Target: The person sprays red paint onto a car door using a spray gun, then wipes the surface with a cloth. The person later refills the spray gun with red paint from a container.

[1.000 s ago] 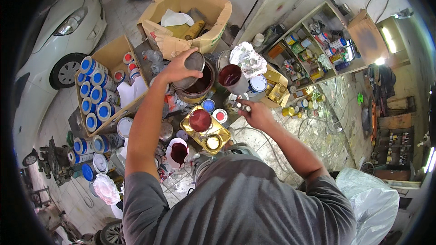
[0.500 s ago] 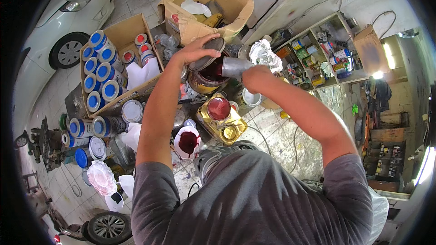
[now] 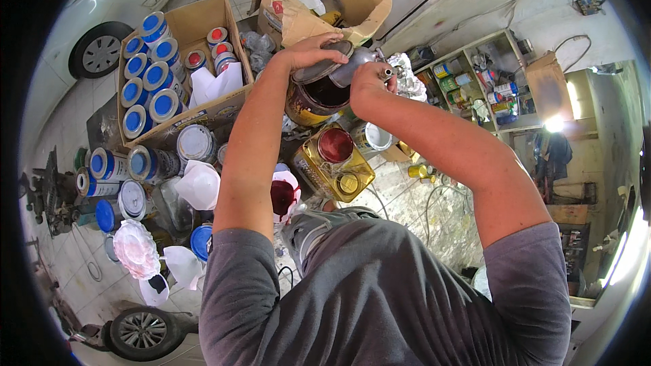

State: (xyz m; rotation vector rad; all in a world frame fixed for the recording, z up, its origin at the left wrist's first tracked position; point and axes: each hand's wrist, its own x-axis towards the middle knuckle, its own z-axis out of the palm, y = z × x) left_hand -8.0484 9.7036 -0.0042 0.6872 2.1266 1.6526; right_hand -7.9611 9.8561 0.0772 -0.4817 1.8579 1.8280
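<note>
My left hand [image 3: 313,53] grips a round, grey, paint-stained lid [image 3: 328,66], tilted over the back of an open paint can [image 3: 306,107] with dark red inside. My right hand [image 3: 369,87] is closed around what looks like a spray gun with a grey metal cup [image 3: 344,74], tipped at the can's mouth. A metal fitting [image 3: 387,74] sticks out past the fingers; the rest of the gun is mostly hidden. In front of the can is a gold rectangular tin [image 3: 346,186], with a dark red round container [image 3: 336,144] on top.
A cardboard box [image 3: 203,13] of blue-topped cans stands left, a torn carton [image 3: 366,0] behind. A white paper funnel with dark red paint [image 3: 296,183] sits beside my left forearm. Crumpled foil [image 3: 409,81] and a shelf of cans [image 3: 505,37] are to the right.
My right hand has moved slightly left and up, turning the cup from lying sideways to tipped more toward the back. The lid in my left hand has shifted right. The whole view has shifted a little.
</note>
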